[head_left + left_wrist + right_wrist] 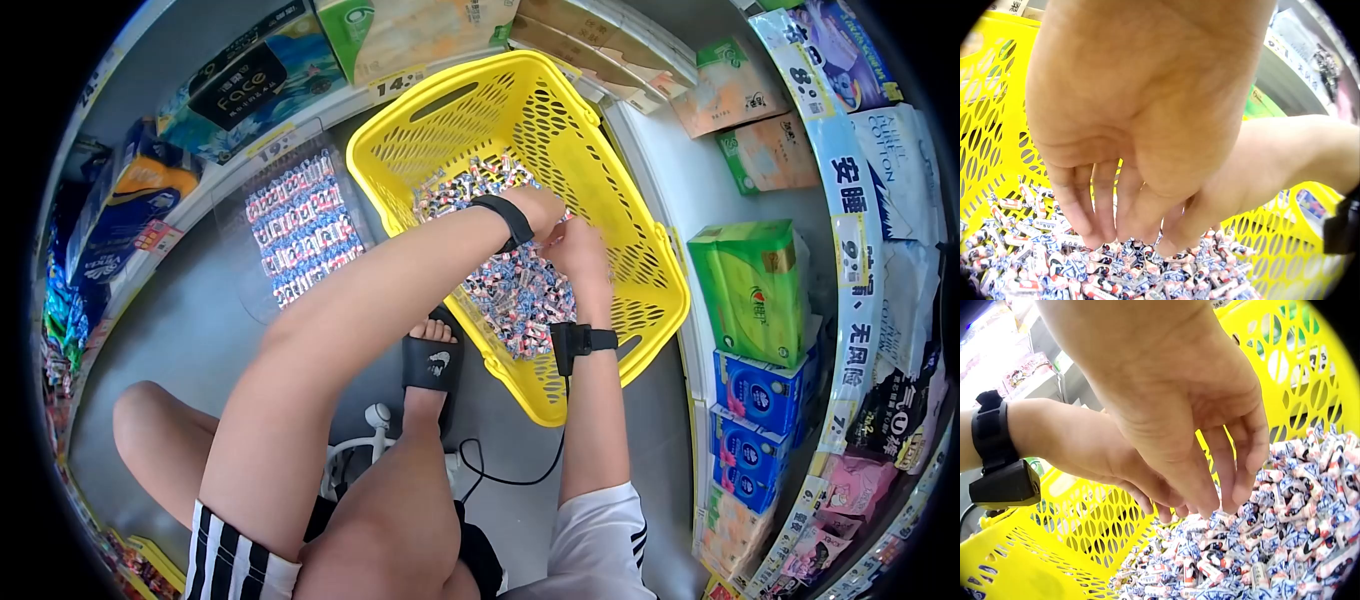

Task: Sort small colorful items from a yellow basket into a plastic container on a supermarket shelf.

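Note:
A yellow plastic basket [640, 215] stands on the floor, holding a heap of wrapped candies [515, 300] in white, blue and red wrappers. My left hand [538, 208] and right hand [582, 250] are close together over the heap. In the left wrist view the left hand [1141, 144] points its bent fingers down, fingertips right at the candies [1041, 250]. The right hand [1179, 425] has its thumb and fingertips drawn near each other, low over the candies [1260, 550]. I cannot tell whether either hand pinches a candy.
Left of the basket, a clear plastic sheet [250, 290] bears candies laid in several neat rows [305, 225]. Shelves with tissue packs [745, 290] line the right side, and more packs [250, 90] stand at the back. A slippered foot [432, 360] and a black cable [515, 483] lie near the basket.

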Demonstrator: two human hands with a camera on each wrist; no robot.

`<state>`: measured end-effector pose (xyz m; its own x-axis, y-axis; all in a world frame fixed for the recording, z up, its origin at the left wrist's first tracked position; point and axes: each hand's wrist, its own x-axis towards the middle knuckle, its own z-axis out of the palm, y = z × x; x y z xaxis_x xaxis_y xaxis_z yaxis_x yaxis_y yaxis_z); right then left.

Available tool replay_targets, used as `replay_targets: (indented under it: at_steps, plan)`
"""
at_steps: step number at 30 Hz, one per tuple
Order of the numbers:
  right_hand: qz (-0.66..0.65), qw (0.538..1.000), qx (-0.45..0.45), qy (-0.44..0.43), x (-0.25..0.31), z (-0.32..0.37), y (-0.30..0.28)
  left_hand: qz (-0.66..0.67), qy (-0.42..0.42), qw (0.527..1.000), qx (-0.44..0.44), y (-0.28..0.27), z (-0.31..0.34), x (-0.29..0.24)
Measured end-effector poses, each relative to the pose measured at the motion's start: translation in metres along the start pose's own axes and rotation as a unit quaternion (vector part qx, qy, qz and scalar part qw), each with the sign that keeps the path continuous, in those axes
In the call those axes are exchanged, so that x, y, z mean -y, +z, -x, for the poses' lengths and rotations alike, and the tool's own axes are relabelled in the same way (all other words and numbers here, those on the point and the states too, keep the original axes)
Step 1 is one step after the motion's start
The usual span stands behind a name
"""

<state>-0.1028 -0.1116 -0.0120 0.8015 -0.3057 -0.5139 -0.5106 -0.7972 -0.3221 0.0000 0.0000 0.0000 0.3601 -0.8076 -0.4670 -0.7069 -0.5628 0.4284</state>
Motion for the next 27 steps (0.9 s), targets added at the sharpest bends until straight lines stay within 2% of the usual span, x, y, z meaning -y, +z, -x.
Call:
replay_targets:
  at_steps: [2, 3, 5, 6, 9, 16, 19, 21, 24, 27]
  plan:
    - [-0.042, 0.996, -0.076, -0.013, 0.001, 0.001, 0.013, 0.050, 0.048, 0.997, -0.032, 0.006, 0.003, 0.001]
    - [-0.047, 0.997, -0.064, -0.009, -0.005, 0.003, 0.028, 0.055, 0.045, 0.997, -0.019, 0.018, 0.005, -0.002]
    - [-0.037, 0.992, -0.114, 0.028, -0.008, -0.006, 0.038, -0.023, 0.036, 0.998, -0.049, 0.021, 0.000, -0.005]
    - [-0.066, 0.991, -0.099, 0.056, -0.006, -0.009, 0.043, -0.044, 0.042, 0.996, -0.060, 0.028, -0.002, -0.001]
    - [-0.116, 0.990, -0.073, 0.036, -0.010, -0.007, 0.046, -0.028, 0.057, 0.997, -0.041, 0.037, -0.009, 0.009]
    - [-0.109, 0.991, -0.063, 0.043, -0.007, -0.008, 0.067, -0.048, 0.022, 0.999, -0.003, 0.045, -0.007, 0.012]
    - [-0.076, 0.992, -0.065, 0.078, -0.001, -0.006, 0.076, -0.063, 0.031, 0.998, 0.001, 0.049, -0.009, 0.014]
    - [-0.062, 0.990, -0.089, 0.086, 0.003, -0.006, 0.080, -0.068, 0.013, 0.995, 0.066, 0.045, -0.010, 0.014]
    - [-0.066, 0.991, -0.089, 0.076, 0.003, -0.006, 0.082, -0.011, -0.003, 0.998, 0.061, 0.038, -0.004, 0.014]
    - [-0.065, 0.993, -0.087, 0.047, 0.001, -0.005, 0.081, -0.057, -0.002, 0.995, 0.076, 0.039, -0.006, 0.012]
